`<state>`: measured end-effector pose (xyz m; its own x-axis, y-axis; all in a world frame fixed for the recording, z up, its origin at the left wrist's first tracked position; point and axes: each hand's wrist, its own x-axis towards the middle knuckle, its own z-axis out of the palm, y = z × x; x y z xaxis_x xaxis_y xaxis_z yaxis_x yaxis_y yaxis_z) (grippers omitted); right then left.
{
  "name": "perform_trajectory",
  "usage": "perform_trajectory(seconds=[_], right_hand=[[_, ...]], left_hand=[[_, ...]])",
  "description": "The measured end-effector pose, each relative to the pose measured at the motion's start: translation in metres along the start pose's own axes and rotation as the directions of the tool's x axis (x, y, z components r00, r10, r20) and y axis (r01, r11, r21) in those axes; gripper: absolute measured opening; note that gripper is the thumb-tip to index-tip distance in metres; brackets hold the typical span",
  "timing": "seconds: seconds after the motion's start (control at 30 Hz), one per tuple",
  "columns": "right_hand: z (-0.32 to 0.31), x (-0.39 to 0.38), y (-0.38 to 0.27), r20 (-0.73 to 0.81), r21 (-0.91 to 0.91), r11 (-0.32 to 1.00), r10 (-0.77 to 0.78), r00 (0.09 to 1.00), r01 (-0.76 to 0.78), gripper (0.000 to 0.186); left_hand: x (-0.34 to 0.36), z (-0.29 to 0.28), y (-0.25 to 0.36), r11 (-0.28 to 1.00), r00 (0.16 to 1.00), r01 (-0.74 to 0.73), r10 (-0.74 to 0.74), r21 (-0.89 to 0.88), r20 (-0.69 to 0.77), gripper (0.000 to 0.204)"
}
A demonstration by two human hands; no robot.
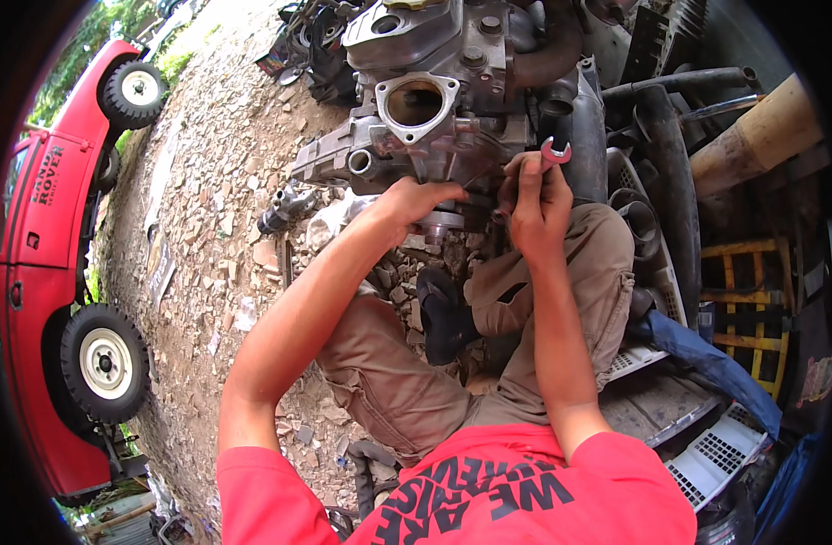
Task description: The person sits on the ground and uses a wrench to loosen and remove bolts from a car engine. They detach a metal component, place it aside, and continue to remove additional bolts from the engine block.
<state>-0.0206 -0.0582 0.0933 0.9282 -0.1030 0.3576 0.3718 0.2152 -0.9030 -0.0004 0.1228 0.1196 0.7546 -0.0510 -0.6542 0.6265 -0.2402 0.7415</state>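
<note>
A grimy metal engine [439,54] stands in front of me, with a triangular flanged opening facing up. My left hand [420,204] is at its lower housing, fingers curled over a metal part just above a round silver fitting [443,221]; my fingertips are partly hidden there. My right hand [539,204] grips an open-end spanner [556,153], its jaw sticking up above my thumb and fingers at the lower right of the engine.
I sit on rubble-strewn ground [234,182] with knees bent. A red off-road vehicle [44,291] stands at left. Pipes [670,173], a bamboo pole [757,136], white plastic crates [711,454], a yellow grate [743,336] and blue tarp [707,359] crowd the right. Black scrap parts [334,64] lie behind.
</note>
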Motion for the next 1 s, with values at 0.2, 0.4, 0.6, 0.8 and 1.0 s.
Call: perform_trajectory(seconds=[0.2,0.4,0.6,0.8,1.0], right_hand=[[-0.018,-0.009,0.027,-0.279,0.273,0.896,0.422,0.862,-0.35,0.036],[0.001,-0.007,0.015,-0.226,0.036,0.862,0.5,0.836,-0.506,0.05],[0.003,-0.007,0.025,-0.172,0.249,0.821,0.56,0.811,-0.514,0.041],[0.005,-0.01,0.039,-0.212,0.41,0.789,0.571,0.793,-0.458,0.026],[0.014,-0.008,0.029,-0.302,0.212,0.869,0.493,0.816,-0.447,0.03]], left_hand=[[0.001,0.001,0.001,1.0,1.0,0.018,-0.018,-0.006,0.004,0.041],[-0.002,0.001,0.003,1.0,1.0,0.008,-0.008,-0.013,0.002,0.04],[-0.006,0.003,0.007,1.0,1.0,0.017,-0.017,0.003,-0.013,0.04],[-0.002,0.003,0.002,1.0,1.0,0.004,-0.004,-0.007,-0.011,0.037],[-0.002,0.003,0.003,1.0,1.0,0.015,-0.015,-0.001,-0.001,0.035]])
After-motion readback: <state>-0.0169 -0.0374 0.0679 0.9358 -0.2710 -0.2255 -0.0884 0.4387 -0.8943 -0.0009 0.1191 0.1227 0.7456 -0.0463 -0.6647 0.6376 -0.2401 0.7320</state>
